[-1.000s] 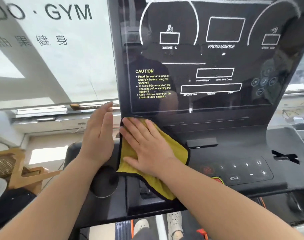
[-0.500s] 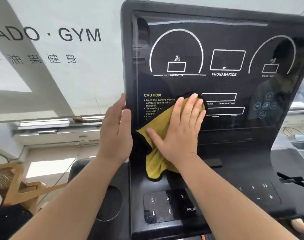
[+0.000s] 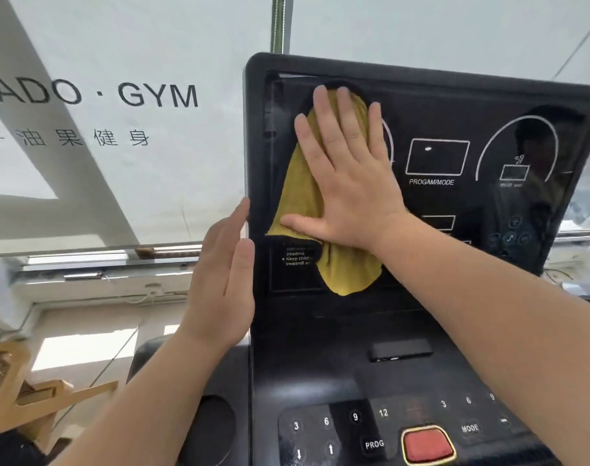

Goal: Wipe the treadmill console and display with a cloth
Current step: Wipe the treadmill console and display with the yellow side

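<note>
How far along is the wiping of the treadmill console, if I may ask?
Done: a second ago the yellow cloth crossed the ledge under the display. In hand: the right hand presses it on the display's upper left; the left hand rests against its edge. Left: the display's right side, the keypad.

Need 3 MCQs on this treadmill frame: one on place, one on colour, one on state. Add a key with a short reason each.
1. Where on the display does the cloth sit?
A. upper left
B. lower right
C. down on the number keys

2. What colour is the big button below the display?
A. green
B. red
C. blue

3. How is the right hand?
A. clenched in a fist
B. flat, fingers spread, pressing the cloth
C. hanging free at the side

Key:
1 A, the cloth lies near the display's top left corner.
2 B, it is red with a yellow rim.
3 B, the palm lies flat on the cloth against the display.
</note>
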Demonstrator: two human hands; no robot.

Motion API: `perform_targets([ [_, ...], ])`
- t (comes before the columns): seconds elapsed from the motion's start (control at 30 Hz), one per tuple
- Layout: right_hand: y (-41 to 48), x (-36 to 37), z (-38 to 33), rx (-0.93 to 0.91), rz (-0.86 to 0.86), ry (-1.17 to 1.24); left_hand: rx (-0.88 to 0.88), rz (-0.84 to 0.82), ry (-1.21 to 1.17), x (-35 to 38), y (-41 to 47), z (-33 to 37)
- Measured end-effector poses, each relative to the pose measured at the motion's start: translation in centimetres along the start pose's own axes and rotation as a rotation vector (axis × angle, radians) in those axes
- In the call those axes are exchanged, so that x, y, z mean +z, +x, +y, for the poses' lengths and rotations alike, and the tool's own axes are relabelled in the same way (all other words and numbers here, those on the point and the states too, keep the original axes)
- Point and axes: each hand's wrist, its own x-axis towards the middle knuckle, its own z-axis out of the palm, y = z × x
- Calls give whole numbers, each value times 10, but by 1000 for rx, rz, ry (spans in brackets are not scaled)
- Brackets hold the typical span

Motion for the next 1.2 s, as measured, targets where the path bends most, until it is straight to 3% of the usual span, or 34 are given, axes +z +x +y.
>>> perform_targets([
  [0.13, -64, 33, -30, -266, -10, 46, 21, 16, 8, 2, 0, 2],
  [0.27, -107, 51, -29, -296, 38, 71, -25, -15, 1, -1, -1, 3],
  [0.33, -101, 48, -15, -224, 77, 82, -55, -20, 0, -4, 1, 4],
  [0.53, -16, 8, 29, 316, 88, 97, -145, -84, -119, -12, 4, 14],
  [0.67, 27, -7, 7, 411, 43, 89, -160, -83, -150, -14, 3, 18],
  [0.93, -32, 24, -34, -51, 85, 95, -160, -9, -208, -4, 0, 16],
  [1.13, -95, 45, -5, -547, -19, 10, -208, -91, -246, -13, 4, 17],
  [1.2, -86, 42, 10, -630, -46, -18, -223, -100, -260, -14, 4, 19],
])
